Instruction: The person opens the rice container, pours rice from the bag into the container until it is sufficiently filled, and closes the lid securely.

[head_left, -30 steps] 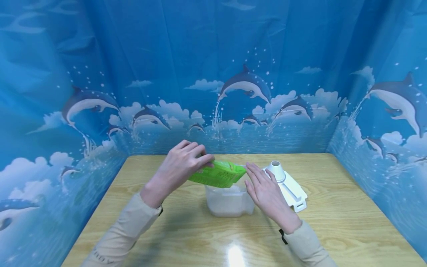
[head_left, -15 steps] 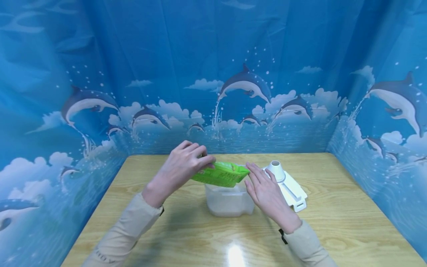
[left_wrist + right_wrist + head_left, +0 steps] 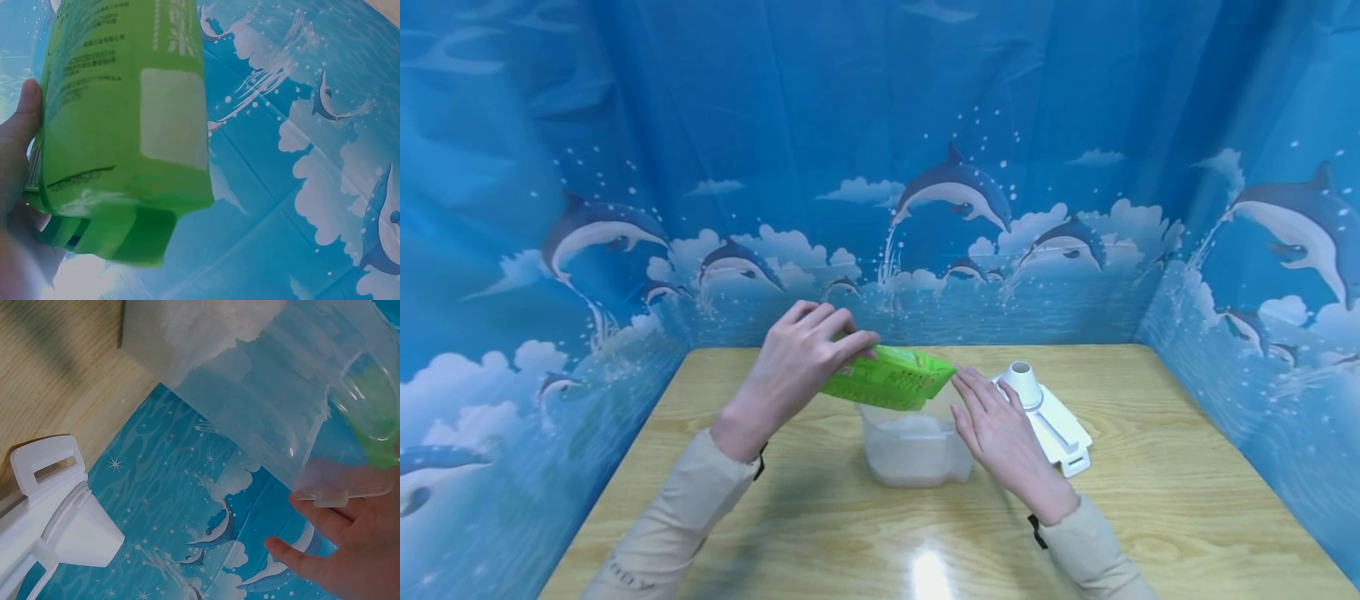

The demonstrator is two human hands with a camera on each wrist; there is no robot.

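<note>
Left hand (image 3: 797,358) grips a green bag (image 3: 891,380), tilted above a clear tub (image 3: 917,462); the right hand (image 3: 1002,432), fingers extended, touches the tub's rim. White grains (image 3: 215,328) could spill onto the table (image 3: 850,537) if the bag swings past that rim.

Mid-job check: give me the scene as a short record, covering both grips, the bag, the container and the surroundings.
Left-hand grip: holds the green printed plastic bag
Right-hand grip: fingers straight, touching the translucent plastic container at its rim
Bag: tilted above the container; any flow cannot be made out
Container: upright, with whitish contents
Right of container: flat white plastic piece with a hollow cone
Surface: light wood-grain table
Backdrop: blue dolphin-print curtain
</note>
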